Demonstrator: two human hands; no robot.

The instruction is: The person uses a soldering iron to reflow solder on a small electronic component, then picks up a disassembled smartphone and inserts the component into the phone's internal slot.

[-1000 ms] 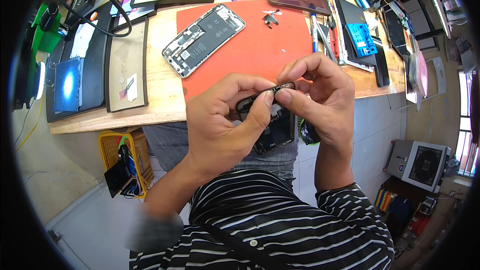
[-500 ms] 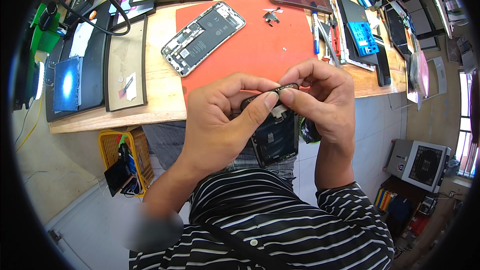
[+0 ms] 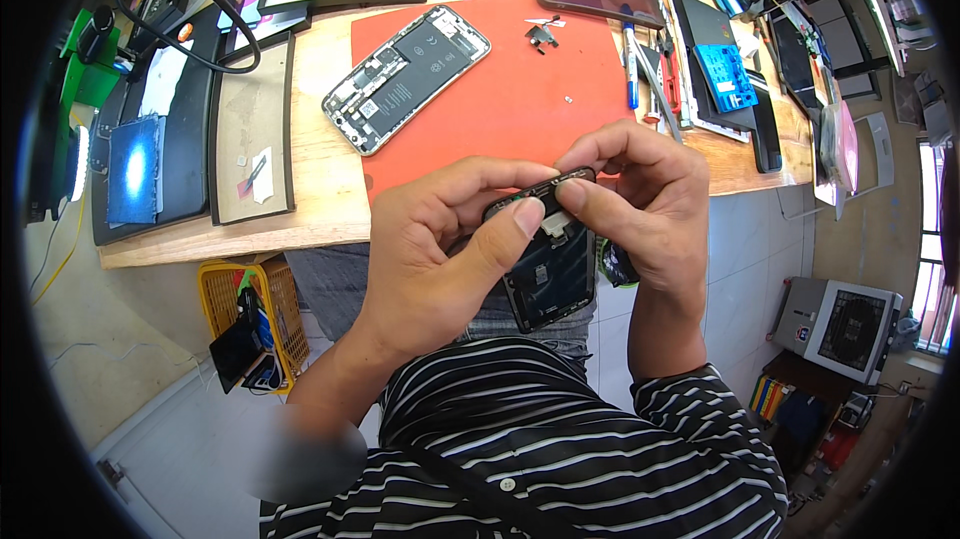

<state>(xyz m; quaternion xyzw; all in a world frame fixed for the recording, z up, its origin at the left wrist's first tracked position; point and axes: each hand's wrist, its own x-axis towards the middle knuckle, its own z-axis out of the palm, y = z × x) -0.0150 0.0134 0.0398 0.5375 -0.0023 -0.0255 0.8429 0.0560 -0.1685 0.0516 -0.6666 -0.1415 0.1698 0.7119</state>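
Observation:
Between both hands, just off the table's front edge, is a black phone screen assembly (image 3: 552,277) with its inner side facing up. My left hand (image 3: 440,249) is closed on its far left edge, thumb on top and fingers behind. My right hand (image 3: 645,199) pinches the far right corner between thumb and index finger. Near that end a pale flex cable (image 3: 556,226) shows on the screen's back. An opened phone body (image 3: 408,77), its battery and boards bare, lies slanted on the red mat (image 3: 510,104).
Small dark parts (image 3: 542,35) lie on the mat's far right. A blue marker (image 3: 632,74), tweezers (image 3: 655,79) and a blue parts holder (image 3: 727,77) sit to the right. At left is a shallow tray (image 3: 250,129); a yellow basket (image 3: 275,309) stands below the table.
My left thumb has slid slightly left and down from the screen's far edge, uncovering more of that end. My right hand keeps its pinch; the phone body on the mat stays put.

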